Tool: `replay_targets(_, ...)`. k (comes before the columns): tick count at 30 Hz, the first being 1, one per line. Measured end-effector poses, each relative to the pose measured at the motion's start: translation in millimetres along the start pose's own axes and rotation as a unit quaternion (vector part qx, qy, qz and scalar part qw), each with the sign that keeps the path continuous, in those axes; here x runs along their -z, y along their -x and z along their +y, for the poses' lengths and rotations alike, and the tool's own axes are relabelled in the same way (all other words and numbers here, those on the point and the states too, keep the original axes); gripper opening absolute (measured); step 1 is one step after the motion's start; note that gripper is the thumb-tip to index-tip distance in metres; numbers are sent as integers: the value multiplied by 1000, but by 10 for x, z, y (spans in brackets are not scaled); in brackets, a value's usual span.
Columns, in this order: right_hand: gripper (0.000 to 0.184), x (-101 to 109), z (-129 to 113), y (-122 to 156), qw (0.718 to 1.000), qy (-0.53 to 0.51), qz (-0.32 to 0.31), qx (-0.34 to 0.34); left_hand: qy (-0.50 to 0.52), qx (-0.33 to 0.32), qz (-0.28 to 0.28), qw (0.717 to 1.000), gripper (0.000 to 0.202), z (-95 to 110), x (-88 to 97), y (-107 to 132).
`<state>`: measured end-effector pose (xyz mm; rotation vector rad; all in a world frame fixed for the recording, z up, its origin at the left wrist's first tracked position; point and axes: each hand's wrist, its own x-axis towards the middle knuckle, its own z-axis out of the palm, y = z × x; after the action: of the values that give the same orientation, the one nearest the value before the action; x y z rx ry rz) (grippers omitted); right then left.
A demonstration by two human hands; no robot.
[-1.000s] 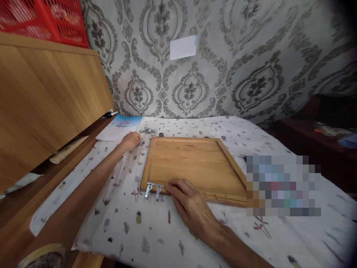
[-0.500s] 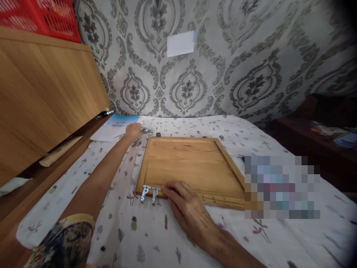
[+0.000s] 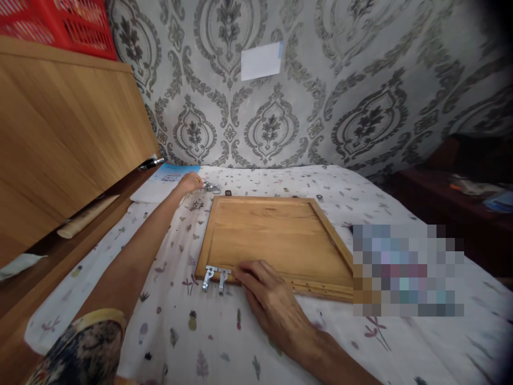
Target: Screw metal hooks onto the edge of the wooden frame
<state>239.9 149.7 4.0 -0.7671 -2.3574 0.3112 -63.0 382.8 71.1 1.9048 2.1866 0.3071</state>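
A framed wooden panel (image 3: pixel 272 230), like a cabinet door, lies flat on the patterned cloth. Two metal hinges (image 3: pixel 208 278) sit side by side at its near left corner, their arms jutting over the edge. My right hand (image 3: pixel 268 297) is closed on the panel's near edge, fingertips right beside the hinges; what lies under its fingers is hidden. My left hand (image 3: pixel 189 183) reaches far out beyond the panel's left side, fingers closed, with a small yellow bit showing at them. Close to it are metal hardware pieces (image 3: pixel 211 187) and small loose screws (image 3: pixel 196 205).
Behind my left hand lies a blue and white booklet (image 3: pixel 176 174). A wooden cabinet (image 3: pixel 68 144) bearing a red basket (image 3: pixel 86 27) stands at left. A pixelated patch (image 3: pixel 404 270) covers something at the panel's right. Wallpapered wall (image 3: pixel 272 123) rises behind.
My left hand has turned slightly and shifted a little left, and the thin shaft seen beside it before no longer shows. My right hand, the panel and the hinges stay in place.
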Motion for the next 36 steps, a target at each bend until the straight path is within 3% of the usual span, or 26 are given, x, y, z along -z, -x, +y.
replay_targets(4, 31, 19, -13, -4, 1000, -5, 0, 0, 54, -31, 10, 998, 28, 0, 128, 170)
replay_targets(8, 34, 23, -11, 0, 999, -29, 14, 4, 131, -81, -29, 988, 20, 82, 191, 535)
replay_targets(14, 40, 51, 30, 7, 990, -106, 72, -53, 233, -156, -182, 943, 25, 394, 138, 1367)
replay_targets(17, 47, 92, 19, 5, 978, -153, 103, -98, 241, -252, -305, 886, 24, 590, 96, 1700)
replay_targets(19, 39, 124, -7, -2, 973, -176, 114, -99, 242, -298, -368, 847, 22, 692, 56, 1842)
replay_targets(22, 19, 163, -45, -15, 969, -197, 122, -86, 267, -262, -419, 827, 24, 761, -13, 1955)
replay_targets(26, 12, 171, -56, -24, 948, -256, 137, -133, 349, -181, -368, 843, 31, 715, -60, 2010)
replay_targets(29, 12, 161, -62, -25, 920, -324, 143, -170, 358, -160, -325, 861, 39, 654, -43, 2038)
replay_targets(36, 13, 160, -97, -20, 899, -356, 138, -213, 260, -252, -223, 905, 32, 642, -40, 2159)
